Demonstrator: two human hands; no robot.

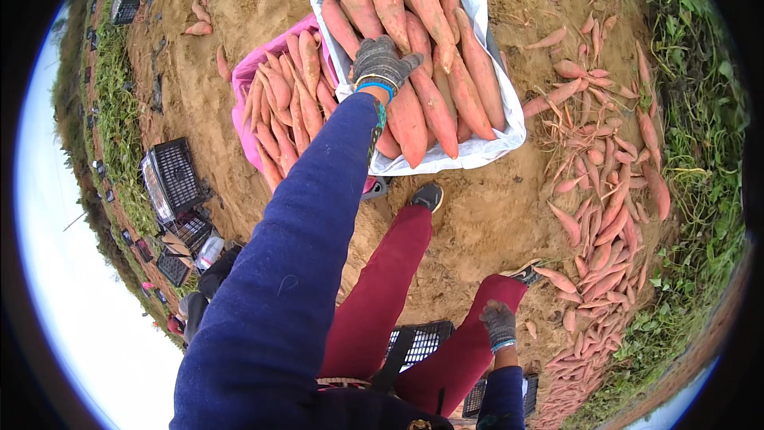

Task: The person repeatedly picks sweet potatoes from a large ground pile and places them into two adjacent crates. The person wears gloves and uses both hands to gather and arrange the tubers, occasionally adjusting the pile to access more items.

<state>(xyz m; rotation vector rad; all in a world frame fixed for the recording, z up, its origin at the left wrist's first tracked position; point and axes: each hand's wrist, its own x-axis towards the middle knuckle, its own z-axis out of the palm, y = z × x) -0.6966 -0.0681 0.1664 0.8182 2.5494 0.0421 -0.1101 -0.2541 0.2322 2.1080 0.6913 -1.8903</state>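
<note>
My left hand (382, 63), in a grey knit glove, rests on large sweet potatoes (409, 125) in a crate with a white liner (507, 140). Its thumb sticks out to the right; the fingertips are hidden, so a grip on a sweet potato cannot be made out. Left of this crate, and partly behind my blue sleeve, stands a container lined in pink (242, 80), full of thinner sweet potatoes (304, 104). Beside my right knee hangs my right hand (499, 323), also gloved, its fingers curled in and nothing visible in it.
A long heap of loose sweet potatoes (597, 275) runs down the right, bordered by green vines (692, 131). Black plastic crates (179, 176) stand at the left, near another person's dark-clothed leg (218, 272). Behind my legs is another black crate (427, 340). Sandy soil (477, 227) lies underfoot.
</note>
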